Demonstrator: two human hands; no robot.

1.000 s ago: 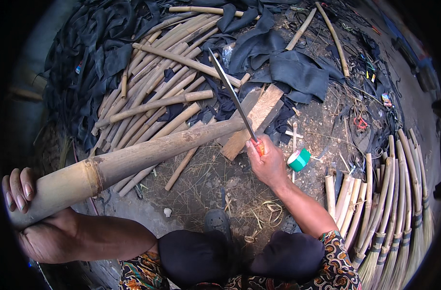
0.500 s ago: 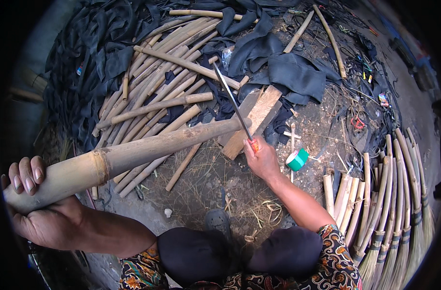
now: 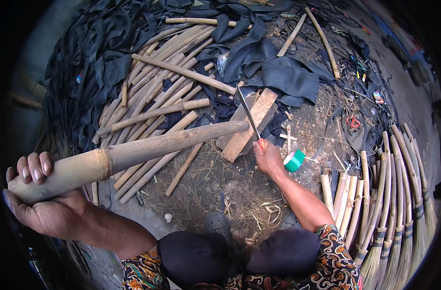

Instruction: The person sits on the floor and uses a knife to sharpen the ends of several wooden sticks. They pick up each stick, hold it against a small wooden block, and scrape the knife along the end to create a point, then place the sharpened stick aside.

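A thick bamboo pole [image 3: 148,149] slants up across the view, its near end in my left hand [image 3: 44,198], whose fingers wrap round it. The pole's far end lies over a wooden block [image 3: 252,123] of rough planks. My right hand [image 3: 268,157] is closed on the red handle of a long-bladed knife [image 3: 249,113]. The blade points up and to the left, right beside the pole's far tip; whether it touches the tip I cannot tell. Just right of that hand, a roll of green tape [image 3: 294,160] rests on the ground.
Many bamboo sticks [image 3: 152,92] are heaped at the far left, among dark rubber strips [image 3: 92,53]. Several brooms with bamboo handles [image 3: 394,193] lie at the right. Short bamboo pieces [image 3: 343,193] stand beside them. Straw bits and wood chips litter the ground.
My right hand and the knife have shifted slightly right and toward me, the blade moving off the pole's tip to beside it. The pole's near end has lifted a little in my left hand.
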